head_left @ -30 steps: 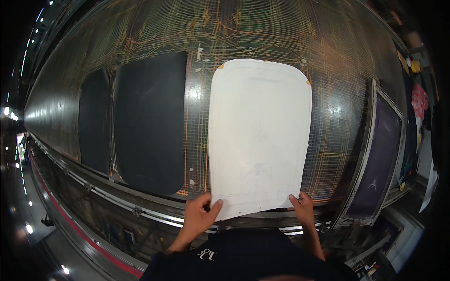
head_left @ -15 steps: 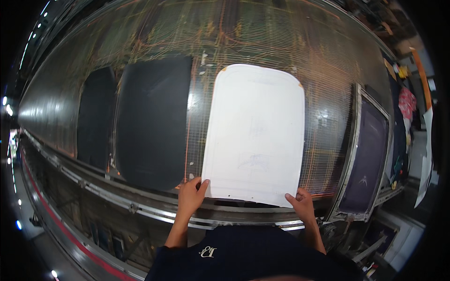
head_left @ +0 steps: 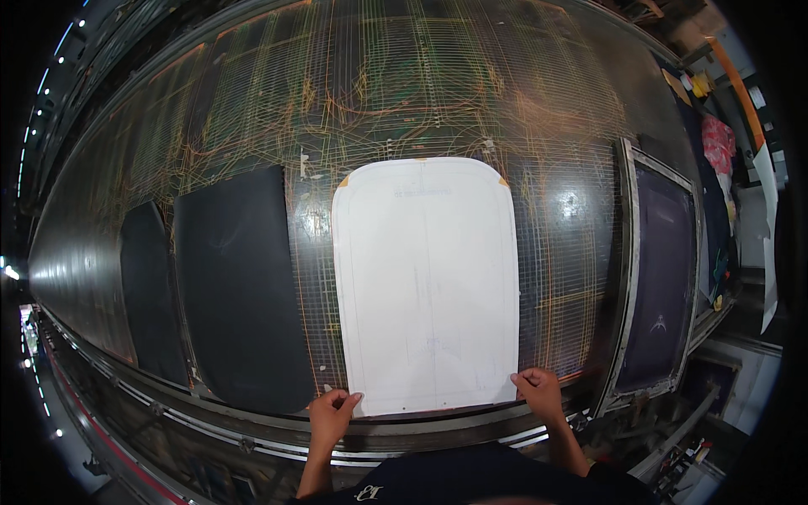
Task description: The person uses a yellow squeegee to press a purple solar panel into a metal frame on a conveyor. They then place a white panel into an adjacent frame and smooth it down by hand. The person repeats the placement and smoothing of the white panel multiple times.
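While gripping the near edge of the large white rounded-corner panel (head_left: pixel 425 282), both hands sit at its lower corners. Going left to right, with the white panel as landmark:

Far to its left: narrow black fabric piece (head_left: pixel 150 290), lying flat on the long dark worktable scored with yellow and orange grid lines (head_left: pixel 404 93).

Just left of the panel, apart from it by a strip of bare table: wider black fabric piece with a rounded lower end (head_left: pixel 240 290), also flat.

At the panel's lower left corner: left hand (head_left: pixel 330 415), fingers curled over the edge, thumb on top, pinching the sheet; grip nearly closed around the thin edge.

Centre: white panel itself, flat on the table, long side running away from the person, faint pencil-like lines across its face, small orange tabs (head_left: pixel 342 180) showing at its two far corners.

At the panel's lower right corner: right hand (head_left: pixel 539 391), fingers folded down onto the corner, pinching the edge in the same nearly closed way.

Below the panel's near edge: metal rail (head_left: pixel 210 421) along the table's front.

Right of the panel, well apart: dark screen in a grey metal frame (head_left: pixel 661 282), set at the table's end.

Farther right still: cluttered shelves with pink and yellow items (head_left: pixel 720 139), too small to tell.
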The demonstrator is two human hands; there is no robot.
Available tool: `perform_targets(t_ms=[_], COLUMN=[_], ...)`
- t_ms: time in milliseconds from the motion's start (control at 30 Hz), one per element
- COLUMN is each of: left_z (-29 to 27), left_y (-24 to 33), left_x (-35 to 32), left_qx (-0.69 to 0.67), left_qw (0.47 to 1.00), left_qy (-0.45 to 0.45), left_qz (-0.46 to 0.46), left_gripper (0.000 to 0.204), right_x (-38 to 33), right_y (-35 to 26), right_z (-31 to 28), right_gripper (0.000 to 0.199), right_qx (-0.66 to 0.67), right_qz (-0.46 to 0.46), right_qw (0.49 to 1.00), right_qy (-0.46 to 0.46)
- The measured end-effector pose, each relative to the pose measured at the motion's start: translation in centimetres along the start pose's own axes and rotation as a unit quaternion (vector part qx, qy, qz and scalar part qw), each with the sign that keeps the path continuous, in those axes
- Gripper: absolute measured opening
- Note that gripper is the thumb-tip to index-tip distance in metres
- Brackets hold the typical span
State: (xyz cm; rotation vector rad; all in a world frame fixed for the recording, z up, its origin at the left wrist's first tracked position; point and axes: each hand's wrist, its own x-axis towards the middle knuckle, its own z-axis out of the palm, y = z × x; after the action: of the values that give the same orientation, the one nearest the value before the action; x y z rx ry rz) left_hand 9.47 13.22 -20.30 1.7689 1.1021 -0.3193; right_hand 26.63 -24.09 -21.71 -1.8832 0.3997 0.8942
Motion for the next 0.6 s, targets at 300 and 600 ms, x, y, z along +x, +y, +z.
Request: perform_targets(t_ms=[300, 600], left_z=[0.42, 0.02], left_y=[-0.34, -0.36], left_x=[0.31, 0.63], left_qx=[-0.014, 0.019], left_qw=[0.997, 0.995], left_qy=[0.011, -0.010], left_qz=[-0.072, -0.099], left_gripper=[0.026, 0.019], right_x=[0.61, 0.64], right_y=[-0.42, -1.03], right_z=[-0.43, -0.53], right_gripper=[0.018, 0.020], right_qx=[-0.014, -0.036], right_qz=[0.087, 0.130], right_qw=[0.996, 0.990], right_qy=[0.014, 0.032])
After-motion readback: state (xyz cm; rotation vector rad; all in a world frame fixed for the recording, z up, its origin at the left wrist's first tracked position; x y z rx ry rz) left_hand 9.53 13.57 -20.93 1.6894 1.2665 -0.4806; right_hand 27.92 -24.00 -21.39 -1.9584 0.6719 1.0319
